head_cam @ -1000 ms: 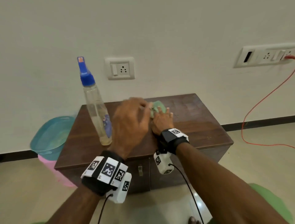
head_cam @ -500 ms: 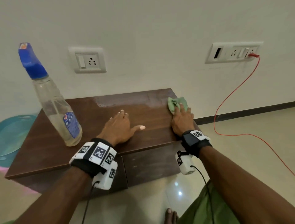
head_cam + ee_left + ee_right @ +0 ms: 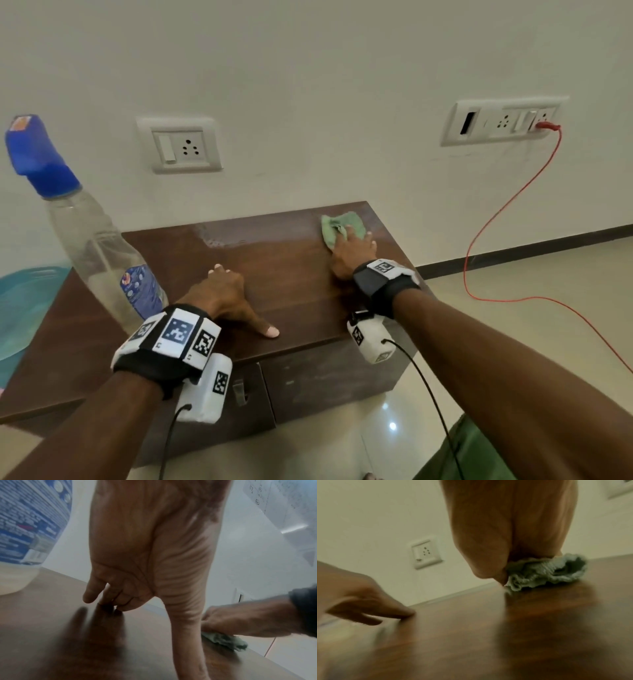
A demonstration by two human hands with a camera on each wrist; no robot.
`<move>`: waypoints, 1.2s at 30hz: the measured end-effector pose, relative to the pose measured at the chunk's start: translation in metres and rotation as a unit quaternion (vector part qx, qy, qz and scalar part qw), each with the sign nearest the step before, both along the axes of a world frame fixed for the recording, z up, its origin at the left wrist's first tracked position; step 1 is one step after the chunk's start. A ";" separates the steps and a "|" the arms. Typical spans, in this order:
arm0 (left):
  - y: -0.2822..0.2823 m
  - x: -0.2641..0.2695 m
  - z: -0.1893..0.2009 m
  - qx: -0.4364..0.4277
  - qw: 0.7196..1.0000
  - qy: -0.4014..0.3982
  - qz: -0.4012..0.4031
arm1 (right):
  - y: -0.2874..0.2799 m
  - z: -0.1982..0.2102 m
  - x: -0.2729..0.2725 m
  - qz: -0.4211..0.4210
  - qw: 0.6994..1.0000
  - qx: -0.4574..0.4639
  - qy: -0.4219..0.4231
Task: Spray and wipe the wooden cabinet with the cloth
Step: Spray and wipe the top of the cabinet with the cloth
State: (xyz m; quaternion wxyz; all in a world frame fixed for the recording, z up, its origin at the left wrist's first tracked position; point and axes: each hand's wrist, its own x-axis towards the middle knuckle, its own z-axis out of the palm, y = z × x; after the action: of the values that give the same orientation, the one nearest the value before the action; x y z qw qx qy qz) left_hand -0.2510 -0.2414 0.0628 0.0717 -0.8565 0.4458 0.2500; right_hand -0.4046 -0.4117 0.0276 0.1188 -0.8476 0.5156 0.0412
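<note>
The dark wooden cabinet top [image 3: 291, 274] fills the middle of the head view. At its back right corner lies a crumpled green cloth [image 3: 340, 226] [image 3: 547, 573] [image 3: 224, 641], and my right hand [image 3: 352, 250] [image 3: 505, 540] presses down on it with fingers laid over it. My left hand [image 3: 226, 294] [image 3: 145, 574] rests flat on the top near the front edge, thumb stretched out to the right, holding nothing. A clear spray bottle [image 3: 102, 260] [image 3: 25, 534] with a blue nozzle stands upright just left of that hand.
A wet streak [image 3: 219, 236] shows along the back of the top. Behind are a wall socket [image 3: 181, 145] and a switch panel [image 3: 503, 120]; its red cable [image 3: 479, 222] trails to the floor at right. A teal tub [image 3: 20, 308] sits left of the cabinet.
My right hand has slid the cloth from the middle of the top to its back right corner. My left hand came down from near the cloth and now lies flat by the front edge.
</note>
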 end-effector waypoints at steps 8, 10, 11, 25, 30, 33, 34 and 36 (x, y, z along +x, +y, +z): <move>-0.005 0.017 -0.008 -0.044 0.995 0.069 0.062 | 0.057 -0.002 0.120 0.462 0.884 -0.034 0.068; -0.011 0.023 -0.013 -0.050 0.993 0.060 0.088 | 0.046 -0.004 0.135 0.511 0.854 -0.053 0.084; -0.014 0.024 -0.013 -0.050 0.992 0.054 0.099 | 0.042 -0.005 0.142 0.532 0.839 -0.066 0.090; -0.044 0.041 -0.015 -0.043 0.991 -0.008 0.124 | 0.020 0.001 0.214 0.524 0.836 -0.120 0.111; -0.044 0.037 -0.012 -0.036 0.993 -0.024 0.111 | 0.022 -0.001 0.212 0.392 0.906 -0.138 0.085; -0.032 0.041 -0.020 -0.042 0.994 -0.038 0.097 | 0.037 0.001 0.216 0.341 0.925 -0.149 0.077; -0.031 0.042 -0.025 -0.046 0.994 -0.042 0.090 | 0.041 0.003 0.216 0.340 0.927 -0.141 0.067; -0.030 0.040 -0.027 -0.063 0.993 -0.038 0.094 | 0.040 0.005 0.214 0.372 0.921 -0.095 0.064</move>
State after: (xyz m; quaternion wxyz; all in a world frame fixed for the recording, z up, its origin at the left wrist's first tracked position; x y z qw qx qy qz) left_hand -0.2105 -0.2716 0.0362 0.0111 -0.9063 0.3752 0.1941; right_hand -0.1903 -0.3715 0.0330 -0.0193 -0.9811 0.1715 0.0871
